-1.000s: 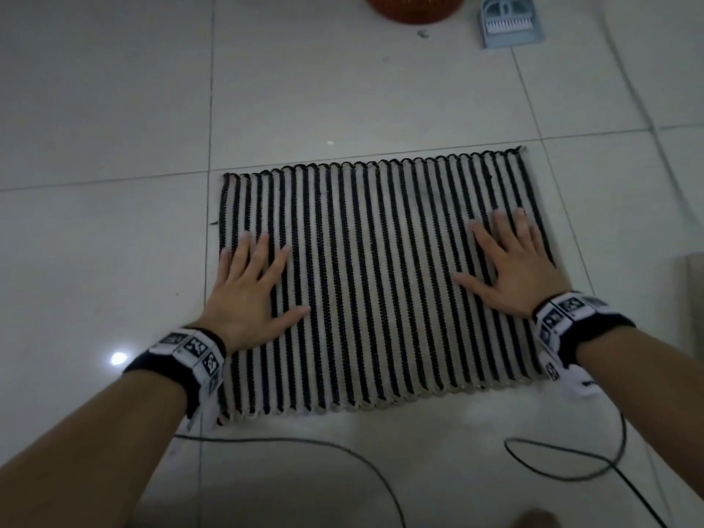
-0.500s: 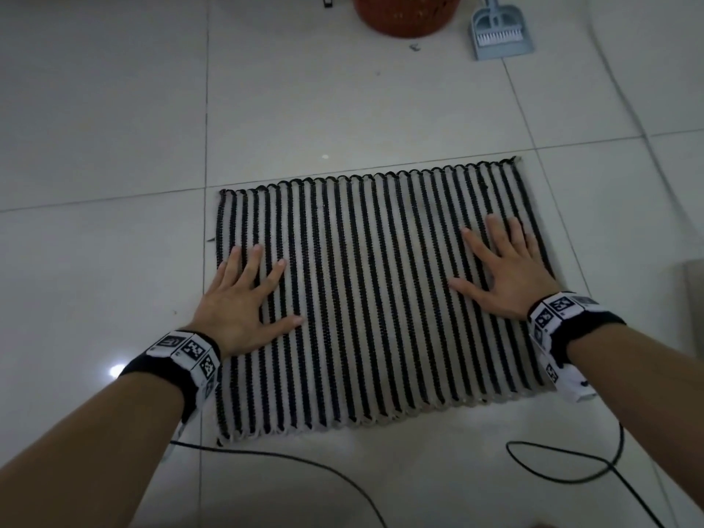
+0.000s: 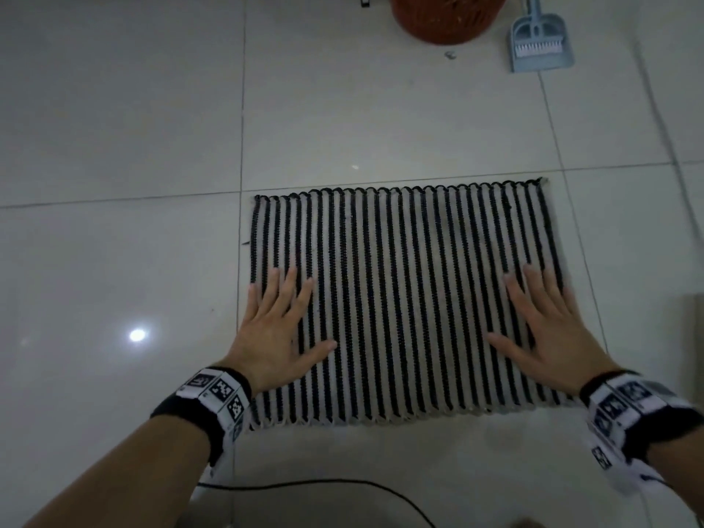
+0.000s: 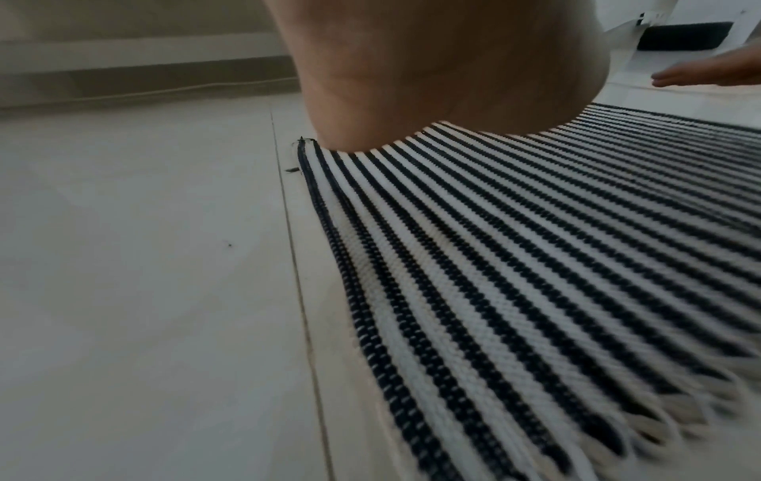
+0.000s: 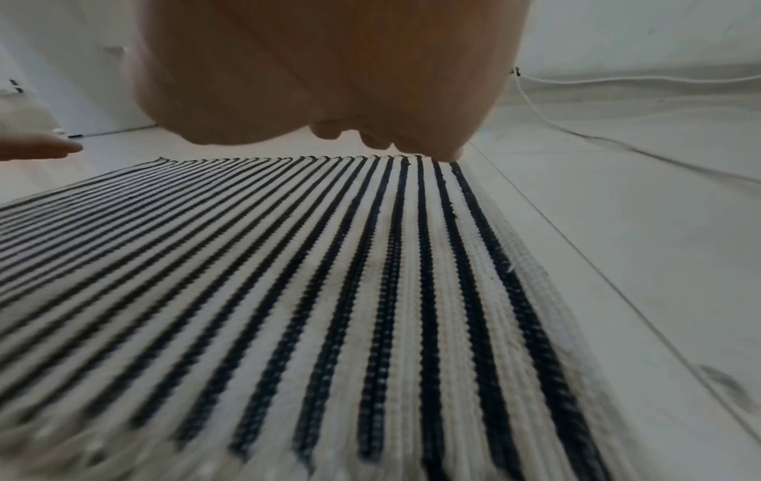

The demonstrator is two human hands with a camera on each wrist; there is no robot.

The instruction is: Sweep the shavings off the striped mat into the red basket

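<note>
The black-and-white striped mat (image 3: pixel 407 299) lies flat on the tiled floor. My left hand (image 3: pixel 276 329) presses flat on its near left part, fingers spread. My right hand (image 3: pixel 548 329) rests flat on the near right part, fingers straight. No shavings show on the mat. The red basket (image 3: pixel 449 17) stands at the top edge of the head view, with light shavings inside. In the left wrist view the palm (image 4: pixel 411 65) rests on the mat (image 4: pixel 535 260). The right wrist view shows the palm (image 5: pixel 329 65) over the mat (image 5: pixel 288 276).
A blue dustpan with a brush (image 3: pixel 539 40) lies right of the basket. A small scrap (image 3: pixel 451 54) lies on the floor in front of the basket. A black cable (image 3: pixel 343 485) runs along the floor near me. White floor tiles surround the mat.
Both hands have slid toward me along the mat, staying flat. The head view has tipped up, so more of the basket and dustpan shows.
</note>
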